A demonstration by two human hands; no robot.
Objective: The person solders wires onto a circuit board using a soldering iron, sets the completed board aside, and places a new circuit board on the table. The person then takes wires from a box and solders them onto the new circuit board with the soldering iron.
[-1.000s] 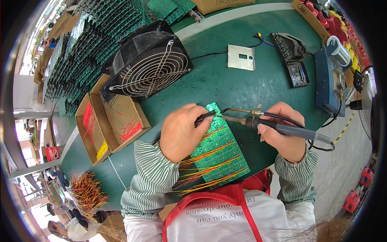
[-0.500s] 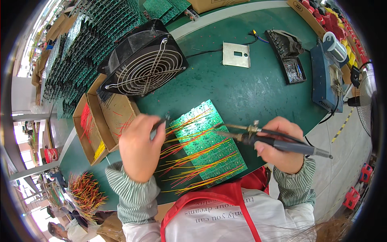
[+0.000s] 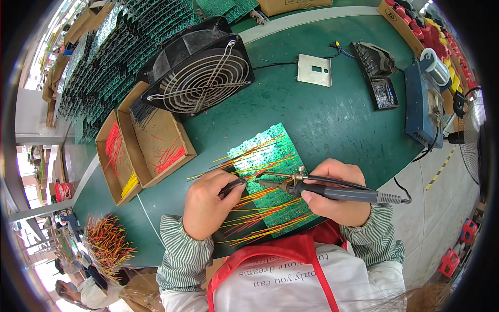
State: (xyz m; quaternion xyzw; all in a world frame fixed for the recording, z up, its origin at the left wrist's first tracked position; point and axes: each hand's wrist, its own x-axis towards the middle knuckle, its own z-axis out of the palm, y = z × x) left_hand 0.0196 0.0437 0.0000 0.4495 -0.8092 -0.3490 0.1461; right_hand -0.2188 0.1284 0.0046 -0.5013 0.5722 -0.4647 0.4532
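Note:
A green circuit board panel [image 3: 288, 148] lies on the bench in front of me. Red and yellow wires [image 3: 249, 200] run in rows across it and stick out past its left edge. My right hand [image 3: 340, 208] grips a soldering iron [image 3: 358, 194] with a thin solder feed tube clamped alongside. The iron's tip points left, over the board's middle. My left hand [image 3: 208, 205] is closed around slim dark tweezers [image 3: 232, 186], their points close to the iron's tip at the board's left side. Wire ends near the left fingers are partly hidden.
A black fan [image 3: 200, 78] stands behind the board, beside stacked boards [image 3: 130, 47]. Cardboard trays [image 3: 166, 179] of cut wires sit left, a wire bundle [image 3: 106, 244] nearer. A metal plate [image 3: 314, 78], black iron holder [image 3: 375, 73] and blue soldering station [image 3: 422, 112] are farther right.
My left hand has moved right and toward me, bringing the tweezers over the board's edge. My right hand has shifted left with the soldering iron, and the two tips are now close together.

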